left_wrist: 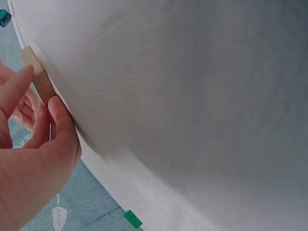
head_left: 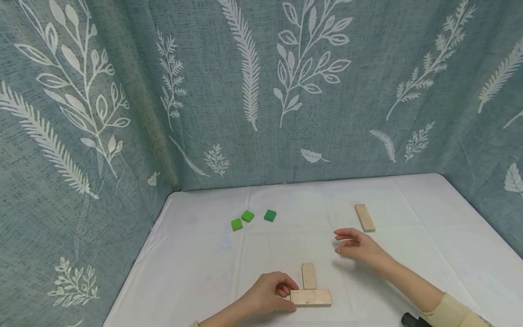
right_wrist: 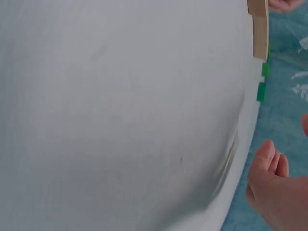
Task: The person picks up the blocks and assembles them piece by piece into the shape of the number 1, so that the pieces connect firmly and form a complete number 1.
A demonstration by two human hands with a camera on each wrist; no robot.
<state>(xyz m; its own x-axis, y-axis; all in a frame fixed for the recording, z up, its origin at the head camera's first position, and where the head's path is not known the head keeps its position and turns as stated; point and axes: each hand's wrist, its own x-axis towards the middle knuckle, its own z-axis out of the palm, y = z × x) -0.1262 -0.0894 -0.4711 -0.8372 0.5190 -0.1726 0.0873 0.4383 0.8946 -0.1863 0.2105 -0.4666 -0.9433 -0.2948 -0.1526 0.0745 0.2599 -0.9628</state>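
At the near middle of the table, my left hand [head_left: 267,293] pinches the left end of a wooden block [head_left: 311,298], thumb at its front edge and fingers behind. A second wooden block [head_left: 308,275] touches the back of that one, pointing away, so the two form an upside-down T. My right hand [head_left: 363,249] hovers above the cloth to the right with loosely bent fingers and nothing in them. Just beyond it lies a third wooden block [head_left: 365,218]. In the left wrist view, the fingertips and thumb of the left hand [left_wrist: 43,139] meet the held block [left_wrist: 38,74].
Two light green pieces [head_left: 237,224] and one darker green piece [head_left: 270,215] lie on the far left-centre of the white tablecloth [head_left: 196,254]. A patterned blue-grey curtain [head_left: 261,150] surrounds the table. A black object [head_left: 410,319] is partly visible under the right sleeve.
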